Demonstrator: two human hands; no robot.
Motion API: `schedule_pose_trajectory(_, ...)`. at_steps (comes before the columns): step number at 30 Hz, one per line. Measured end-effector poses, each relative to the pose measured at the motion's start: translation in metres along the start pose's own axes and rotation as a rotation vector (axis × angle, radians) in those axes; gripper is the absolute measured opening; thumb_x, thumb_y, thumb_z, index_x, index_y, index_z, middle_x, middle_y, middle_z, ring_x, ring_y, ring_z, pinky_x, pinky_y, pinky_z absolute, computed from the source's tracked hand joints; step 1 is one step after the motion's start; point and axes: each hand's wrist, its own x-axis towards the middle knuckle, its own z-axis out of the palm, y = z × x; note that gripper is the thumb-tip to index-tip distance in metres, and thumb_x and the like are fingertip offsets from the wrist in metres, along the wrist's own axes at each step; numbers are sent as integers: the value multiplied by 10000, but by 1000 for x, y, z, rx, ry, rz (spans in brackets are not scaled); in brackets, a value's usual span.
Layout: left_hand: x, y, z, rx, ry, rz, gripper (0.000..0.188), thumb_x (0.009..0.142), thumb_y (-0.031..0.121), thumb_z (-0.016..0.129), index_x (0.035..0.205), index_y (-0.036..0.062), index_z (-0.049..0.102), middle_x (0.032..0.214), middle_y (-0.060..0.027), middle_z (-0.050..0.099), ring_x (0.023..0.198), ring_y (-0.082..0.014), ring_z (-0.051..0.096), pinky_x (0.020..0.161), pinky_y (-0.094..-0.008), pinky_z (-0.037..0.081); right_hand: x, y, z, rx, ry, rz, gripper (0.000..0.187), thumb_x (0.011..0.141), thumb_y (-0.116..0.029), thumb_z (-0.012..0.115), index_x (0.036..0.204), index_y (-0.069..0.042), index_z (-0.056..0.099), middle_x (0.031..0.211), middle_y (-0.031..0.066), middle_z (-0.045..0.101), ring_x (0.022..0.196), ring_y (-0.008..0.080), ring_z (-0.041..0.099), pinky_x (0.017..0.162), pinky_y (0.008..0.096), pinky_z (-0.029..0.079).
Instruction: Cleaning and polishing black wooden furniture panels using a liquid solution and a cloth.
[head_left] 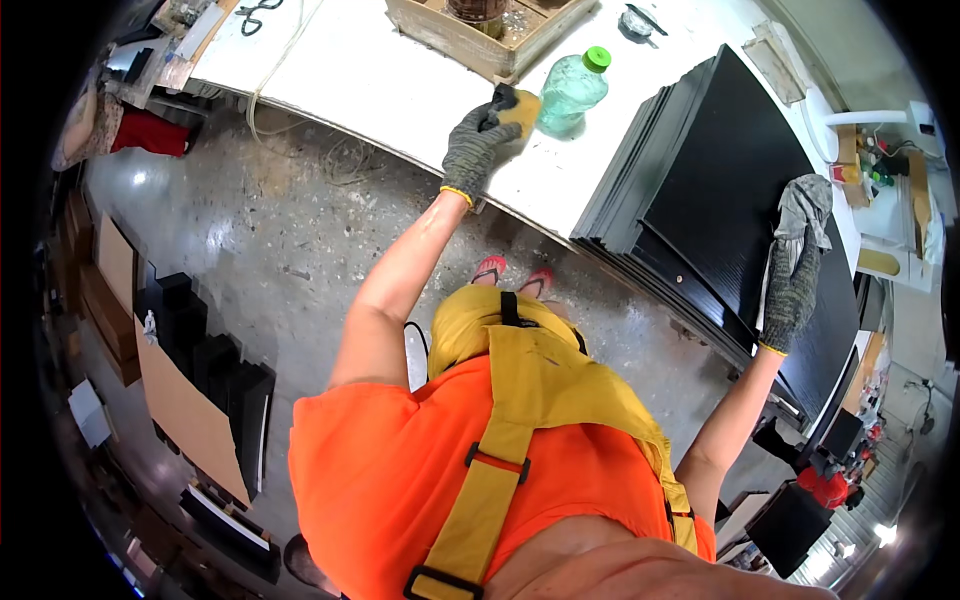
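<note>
My left hand, in a dark grey knitted glove with a yellow cuff edge, is closed on a yellow sponge with a black patch, at the white table's front edge. Just right of the sponge stands a clear greenish plastic bottle with a green cap. At the right, my right hand, gloved alike, is closed on a crumpled grey cloth. Hand and cloth rest over a glossy black panel, which lies on a stack of similar dark panels.
On the white table are a wooden tray with a brown container, black scissors and a small dish with a brush-like tool. Cord hangs off the front edge. Dark blocks and boards stand on the floor at left. Another person is at far left.
</note>
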Motion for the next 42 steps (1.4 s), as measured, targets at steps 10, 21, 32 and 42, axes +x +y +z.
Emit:
schedule_pose_trajectory(10, -34, 12, -2, -188, 158, -112, 368, 847, 131, 769, 1161, -27, 663, 955, -52, 686, 795, -121, 639, 707, -253, 537, -6, 5, -18, 52, 5, -187, 484, 934, -311, 658, 1349, -67, 601, 1313, 173, 628, 1227, 359, 569, 1080, 432, 412)
schedule_pose_trajectory(21, -22, 75, 41, 85, 285, 450, 625, 825, 103, 801, 1374, -22, 529, 1208, -109, 661, 1074, -182, 633, 939, -304, 520, -16, 69, -4, -52, 64, -225, 472, 917, -264, 680, 1320, -28, 610, 1288, 175, 639, 1214, 360, 583, 1076, 455, 419)
schedule_pose_trajectory(32, 124, 168, 62, 767, -54, 648, 762, 773, 474, 807, 1389, 85, 583, 1187, -123, 690, 1045, -229, 662, 932, -347, 521, -16, 64, -4, 116, 39, -177, 496, 878, -201, 710, 1324, -14, 600, 1307, 179, 630, 1244, 360, 569, 1090, 455, 412)
schedule_pose_trajectory(42, 234, 95, 142, 1403, -747, 649, 483, 685, 263, 808, 1107, 85, 656, 1011, -151, 704, 955, -345, 676, 840, -430, 532, -18, 64, -4, 79, -12, -63, 449, 908, -158, 684, 1318, 3, 595, 1320, 186, 626, 1244, 338, 573, 1090, 422, 405)
